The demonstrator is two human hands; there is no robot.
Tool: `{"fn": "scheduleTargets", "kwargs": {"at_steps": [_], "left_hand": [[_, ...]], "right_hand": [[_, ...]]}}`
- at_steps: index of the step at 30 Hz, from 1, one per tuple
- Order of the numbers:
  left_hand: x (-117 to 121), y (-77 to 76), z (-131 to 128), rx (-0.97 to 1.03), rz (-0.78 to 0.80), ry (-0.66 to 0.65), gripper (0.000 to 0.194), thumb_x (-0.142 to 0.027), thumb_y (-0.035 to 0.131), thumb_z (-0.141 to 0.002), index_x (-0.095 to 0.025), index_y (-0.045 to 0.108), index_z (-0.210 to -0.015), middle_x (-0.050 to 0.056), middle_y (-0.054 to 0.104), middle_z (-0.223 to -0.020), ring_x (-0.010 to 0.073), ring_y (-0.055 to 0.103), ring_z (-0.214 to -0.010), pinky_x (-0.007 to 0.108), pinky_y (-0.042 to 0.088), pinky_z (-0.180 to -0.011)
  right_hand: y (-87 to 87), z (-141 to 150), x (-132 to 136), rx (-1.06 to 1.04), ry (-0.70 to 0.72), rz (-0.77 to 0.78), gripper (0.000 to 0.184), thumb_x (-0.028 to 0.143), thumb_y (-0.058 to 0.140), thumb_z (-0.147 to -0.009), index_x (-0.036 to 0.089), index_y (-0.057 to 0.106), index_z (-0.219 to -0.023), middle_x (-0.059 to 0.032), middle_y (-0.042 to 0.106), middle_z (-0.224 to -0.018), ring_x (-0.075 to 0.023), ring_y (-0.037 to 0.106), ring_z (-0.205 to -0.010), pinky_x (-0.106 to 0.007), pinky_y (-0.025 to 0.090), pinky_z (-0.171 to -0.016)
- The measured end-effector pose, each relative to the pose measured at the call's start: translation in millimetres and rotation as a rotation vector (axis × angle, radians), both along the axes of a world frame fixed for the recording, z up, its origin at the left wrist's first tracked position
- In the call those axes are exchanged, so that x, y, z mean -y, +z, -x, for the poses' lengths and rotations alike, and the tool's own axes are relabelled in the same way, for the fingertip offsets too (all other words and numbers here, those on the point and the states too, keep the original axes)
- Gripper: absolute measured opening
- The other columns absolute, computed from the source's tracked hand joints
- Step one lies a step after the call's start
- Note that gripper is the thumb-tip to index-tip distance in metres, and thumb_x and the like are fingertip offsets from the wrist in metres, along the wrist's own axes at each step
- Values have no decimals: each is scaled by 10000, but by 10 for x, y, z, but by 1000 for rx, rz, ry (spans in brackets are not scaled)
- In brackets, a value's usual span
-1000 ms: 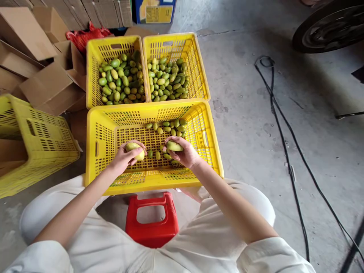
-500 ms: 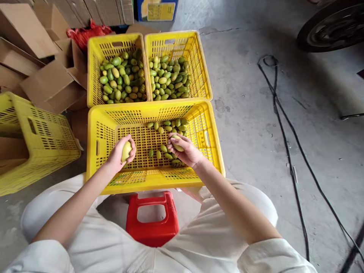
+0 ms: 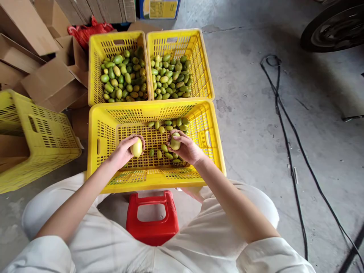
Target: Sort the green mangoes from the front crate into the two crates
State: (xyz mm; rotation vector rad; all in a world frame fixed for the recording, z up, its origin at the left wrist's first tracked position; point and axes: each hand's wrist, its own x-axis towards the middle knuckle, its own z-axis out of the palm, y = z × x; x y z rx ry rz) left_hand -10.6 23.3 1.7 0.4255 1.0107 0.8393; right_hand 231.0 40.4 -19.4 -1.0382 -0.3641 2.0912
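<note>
Over the near crate, the left hand and right hand each clasp a fruit, likely light, firm, bruisable, best cupped mid-body.

Fruit in front crate, two crates behind; boxes left, perhaps a wheel right.

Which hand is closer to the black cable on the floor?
Right. The right hand holds a green fruit over the right half of the front crate; the cable lies off to the right. The left hand, with a yellow fruit, is over the left half, farther away.
</note>
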Motion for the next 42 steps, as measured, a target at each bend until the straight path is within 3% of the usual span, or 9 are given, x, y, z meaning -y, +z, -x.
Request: {"fn": "scheduleTargets", "kwargs": {"at_steps": [6, 11, 14, 17, 20, 28, 32, 38, 42], "left_hand": [[29, -104, 18, -128, 72, 49, 203, -300, 576, -783, -169, 516, -640, -25, 491, -534, 79, 433, -399, 203, 336, -369], [36, -169, -11, -245, 19, 30, 304, -401, 560, -835, -166, 543, -642, -7, 515, -530, 99, 461, -409, 225, 359, -378], [34, -155, -26, -176, 12, -6, 382, -504, 535, -860, -150, 605, -731, 34, 595, -648, 131, 565, -541, 251, 467, -489], [25, -98, -27, -128, -40, -10, 261, -393, 651, -805, -140, 645, -871, 53, 651, -827, 149, 633, -721, 264, 531, -668], [19, -38, -31, -122, -85, -19, 241, -310, 727, -754, -155, 633, -913, 34, 642, -880, 141, 643, -730, 277, 532, -693], [62, -138, -25, -133, 36, 49, 212, -255, 668, -732, -163, 494, -651, -24, 551, -633, 67, 464, -389, 225, 352, -399], [29, -152, -9, -168, 121, 133, 237, -341, 619, -767, -161, 518, -650, 0, 554, -599, 84, 476, -399, 231, 374, -397], [-30, 46, -23, 85, 258, 137, 241, -282, 566, -804, -122, 628, -973, 97, 668, -862, 199, 659, -740, 328, 550, -624], [19, 64, -36, 146, 173, 8, 244, -230, 698, -753, -145, 624, -970, 58, 643, -849, 158, 636, -724, 284, 545, -639]], "right_hand": [[-146, 14, 13, 74, -5, 79, 386, 451, 720, -761, 207, 460, -613, 70, 402, -418, -69, 367, -367, -180, 322, -348], [-230, 11, -3, 89, 17, 120, 429, 558, 607, -818, 210, 498, -592, 37, 438, -385, -91, 377, -341, -207, 326, -330], [-202, -16, -42, 38, -61, 174, 320, 475, 581, -837, 195, 573, -684, 9, 551, -495, -108, 498, -440, -214, 430, -411], [-134, -46, -81, 0, -131, 194, 121, 259, 654, -759, 180, 633, -848, -6, 656, -690, -132, 622, -648, -263, 552, -611], [-83, -45, -92, 5, -113, 132, 245, 125, 719, -665, 182, 624, -883, -3, 677, -781, -141, 647, -728, -280, 568, -669], [-249, -1, -25, 83, -32, 136, 449, 460, 728, -763, 213, 406, -572, 79, 359, -384, -63, 331, -339, -191, 283, -324], [-229, -17, -30, 14, -32, 100, 408, 524, 635, -813, 213, 471, -606, 49, 428, -424, -91, 409, -383, -211, 359, -366], [-23, 22, -64, -136, -60, 28, 149, 289, 623, -800, 202, 620, -922, -42, 700, -928, -175, 654, -855, -315, 570, -746], [-19, 15, -36, -207, -55, 74, 122, 244, 685, -788, 201, 575, -817, 28, 600, -701, -92, 570, -616, -186, 518, -525]]}}
